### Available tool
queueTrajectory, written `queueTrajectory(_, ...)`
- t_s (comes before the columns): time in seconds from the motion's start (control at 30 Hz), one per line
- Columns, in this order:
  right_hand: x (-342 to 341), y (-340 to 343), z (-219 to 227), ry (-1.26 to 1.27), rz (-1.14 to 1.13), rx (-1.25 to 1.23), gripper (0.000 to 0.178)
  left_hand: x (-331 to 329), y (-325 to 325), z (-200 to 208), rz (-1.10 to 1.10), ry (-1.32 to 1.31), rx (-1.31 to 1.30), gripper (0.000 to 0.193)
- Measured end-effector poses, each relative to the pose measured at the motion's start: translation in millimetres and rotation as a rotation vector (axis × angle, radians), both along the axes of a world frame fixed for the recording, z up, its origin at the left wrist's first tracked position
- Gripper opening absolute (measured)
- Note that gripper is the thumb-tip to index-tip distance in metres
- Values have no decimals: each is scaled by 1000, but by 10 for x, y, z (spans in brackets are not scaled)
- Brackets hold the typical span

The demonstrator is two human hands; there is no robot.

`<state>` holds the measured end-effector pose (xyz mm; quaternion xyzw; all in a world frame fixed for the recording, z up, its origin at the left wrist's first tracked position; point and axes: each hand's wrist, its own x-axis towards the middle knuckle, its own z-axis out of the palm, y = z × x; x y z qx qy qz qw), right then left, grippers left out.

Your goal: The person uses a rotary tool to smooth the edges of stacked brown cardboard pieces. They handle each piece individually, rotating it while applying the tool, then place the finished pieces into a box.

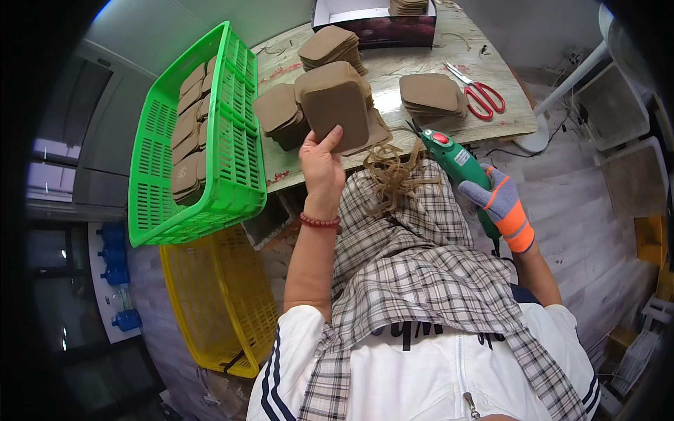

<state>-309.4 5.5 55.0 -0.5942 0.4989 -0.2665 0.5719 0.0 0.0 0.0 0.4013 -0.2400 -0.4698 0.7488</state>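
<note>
Here, left hand (323, 167): bare, with a red bead bracelet (320, 222) worn at the wrist; a brown pad (338, 116) is pinched near its lower edge, thumb laid across the face, fingers mostly hidden behind.
Brown pad: tilted up toward the camera, over the near part of the table (507, 88); whether one layer or several are gripped cannot quite be told.
Right hand (500, 203): gloved in grey and orange, closed around a green power tool (453, 163).
Green power tool: marked by a red button, its dark pointed tip aimed toward the table's near edge, well apart from the held pad.
Tabletop stacks: similar pads are piled at left (281, 116), behind (330, 45) and at right (432, 96); red-handled scissors (484, 100) are laid beside the right pile.
Lap: tan strips (386, 179) are bunched on a plaid apron (421, 281).
Baskets: more pads (187, 130) are packed in the green basket (242, 133); a yellow basket (203, 309) is seen below it.
</note>
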Motion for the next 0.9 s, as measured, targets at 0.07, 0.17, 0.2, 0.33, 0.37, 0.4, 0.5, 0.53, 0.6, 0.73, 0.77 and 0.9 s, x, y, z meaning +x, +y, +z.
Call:
queueTrajectory(0.07,57,16,78,13,-19,-45,44,-207,-32,125,44,455,-64,37)
queueTrajectory(0.17,177,-8,85,-11,-25,-115,43,-385,-157,238,37,628,-156,38)
queueTrajectory(0.2,203,-9,120,-15,-19,-124,44,-450,-165,292,21,634,-190,39)
queueTrajectory(0.33,252,9,207,-71,-28,-42,34,-570,-249,267,5,573,-213,39)
queueTrajectory(0.37,244,-2,220,-73,-26,-44,34,-584,-266,263,-1,572,-215,38)
queueTrajectory(0.4,239,-11,215,-76,-26,-43,35,-602,-278,252,-7,571,-214,38)
queueTrajectory(0.5,237,-19,205,-86,-27,-60,35,-665,-275,241,-16,552,-209,36)
queueTrajectory(0.53,242,-19,206,-89,-28,-69,35,-682,-270,243,-17,542,-207,36)
queueTrajectory(0.6,256,-21,214,-118,-40,-58,40,-708,-256,236,-10,491,-181,35)
queueTrajectory(0.73,244,-46,236,-78,-43,-82,41,-761,-192,219,-44,396,-166,33)
queueTrajectory(0.77,245,-50,241,-67,-48,-78,38,-778,-170,196,-53,386,-171,32)
queueTrajectory(0.9,241,-82,271,-78,-64,-59,31,-862,-94,90,-99,350,-159,30)
